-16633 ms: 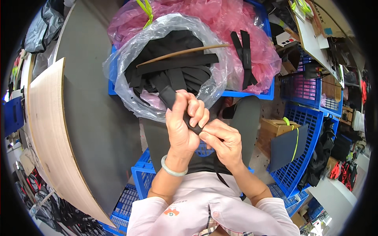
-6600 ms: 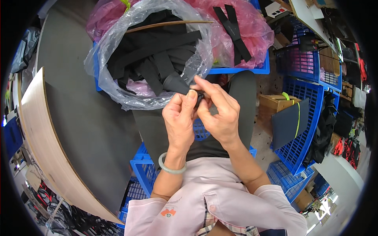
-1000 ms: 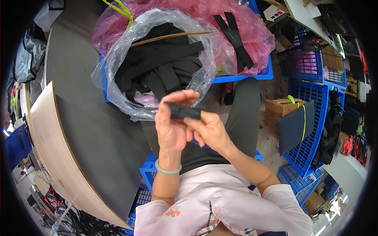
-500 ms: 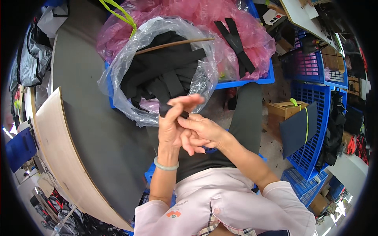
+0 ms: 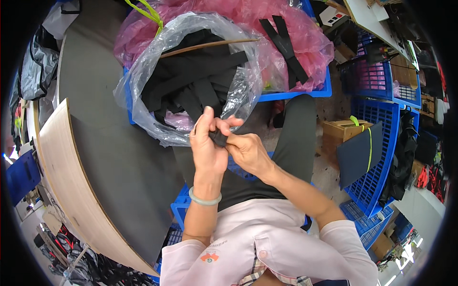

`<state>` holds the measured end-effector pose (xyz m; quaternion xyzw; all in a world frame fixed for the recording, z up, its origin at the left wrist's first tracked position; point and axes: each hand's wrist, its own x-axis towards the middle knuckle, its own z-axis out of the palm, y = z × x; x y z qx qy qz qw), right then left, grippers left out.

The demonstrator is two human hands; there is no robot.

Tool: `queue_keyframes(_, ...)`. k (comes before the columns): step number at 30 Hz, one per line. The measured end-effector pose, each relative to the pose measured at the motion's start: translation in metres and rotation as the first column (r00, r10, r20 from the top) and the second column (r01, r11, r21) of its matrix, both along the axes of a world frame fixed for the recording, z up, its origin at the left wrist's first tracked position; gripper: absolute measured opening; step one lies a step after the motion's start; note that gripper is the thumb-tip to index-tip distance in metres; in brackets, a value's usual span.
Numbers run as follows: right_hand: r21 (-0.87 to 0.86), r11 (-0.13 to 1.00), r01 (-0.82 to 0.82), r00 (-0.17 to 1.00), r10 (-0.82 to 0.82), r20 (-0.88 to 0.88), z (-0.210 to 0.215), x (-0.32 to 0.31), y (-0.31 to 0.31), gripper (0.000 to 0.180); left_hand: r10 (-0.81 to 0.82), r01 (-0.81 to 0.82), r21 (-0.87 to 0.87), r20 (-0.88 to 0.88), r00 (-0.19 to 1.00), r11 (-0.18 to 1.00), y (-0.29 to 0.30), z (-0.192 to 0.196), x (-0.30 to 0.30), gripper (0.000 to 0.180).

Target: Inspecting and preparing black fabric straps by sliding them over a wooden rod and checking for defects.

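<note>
1. Left hand (image 5: 206, 148), pale green bangle (image 5: 204, 199) at the wrist: fingers pinching a small folded black fabric strap piece (image 5: 220, 137), held above the lap.
2. Right hand (image 5: 247, 151): fingertips pressed onto the same piece from the right.
3. Clear plastic bag (image 5: 148, 102) of long black straps (image 5: 195, 81), just beyond the hands.
4. Pink plastic bag (image 5: 305, 47) in a blue plastic crate (image 5: 296, 94), farther back.

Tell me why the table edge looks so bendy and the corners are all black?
In the head view, the fisheye lens bends the wooden table edge into a curve and leaves black corners around a round picture. The light is bright and even, with glare on the clear plastic bag. The left hand and right hand, pinching a small black piece, look sharp.
</note>
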<state>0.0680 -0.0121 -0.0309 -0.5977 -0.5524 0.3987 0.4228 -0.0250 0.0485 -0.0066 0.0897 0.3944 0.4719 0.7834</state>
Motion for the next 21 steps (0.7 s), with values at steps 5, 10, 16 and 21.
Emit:
queue_keyframes(5,-0.036,0.971,-0.237,0.961,0.240,0.138,0.000,0.011,0.023,0.013,-0.139,0.139,-0.083,0.011,0.990,0.987,0.011,-0.009,-0.007,0.035)
queue_keyframes(10,-0.377,0.907,-0.188,0.786,-0.091,-0.611,0.009,0.015,0.021,0.015,-0.109,0.140,-0.124,0.225,0.968,0.982,0.013,-0.010,-0.006,0.036)
queue_keyframes(16,0.280,0.942,0.185,0.961,-0.233,0.146,-0.016,-0.009,0.013,0.011,0.034,0.010,-0.223,0.194,0.980,0.975,0.007,-0.020,0.000,0.032)
queue_keyframes(21,-0.021,0.965,-0.262,0.882,0.249,0.401,-0.013,0.010,0.006,0.028,-0.227,0.231,-0.225,0.046,0.973,0.946,0.008,-0.027,-0.022,0.029)
